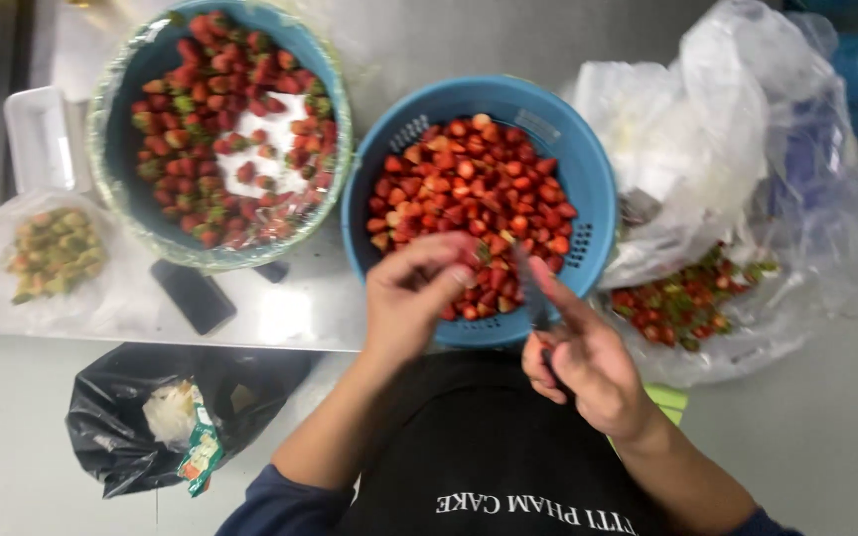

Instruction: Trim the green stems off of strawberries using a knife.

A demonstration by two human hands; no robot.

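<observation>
My left hand [411,295] hovers over the near rim of a blue colander [588,199] full of trimmed strawberries [469,194], its fingers pinched around a strawberry. My right hand [588,362] grips a small knife [531,288], the blade pointing up toward the fruit in the left hand. A larger blue basin [121,139] lined with clear plastic holds untrimmed strawberries [220,129] at the upper left.
A clear bag [707,149] on the right holds more strawberries [682,298]. A plastic sheet with green strawberry tops [55,253] lies left. A dark phone [192,295] rests on the steel table [290,318]. A black rubbish bag [151,412] sits below the edge.
</observation>
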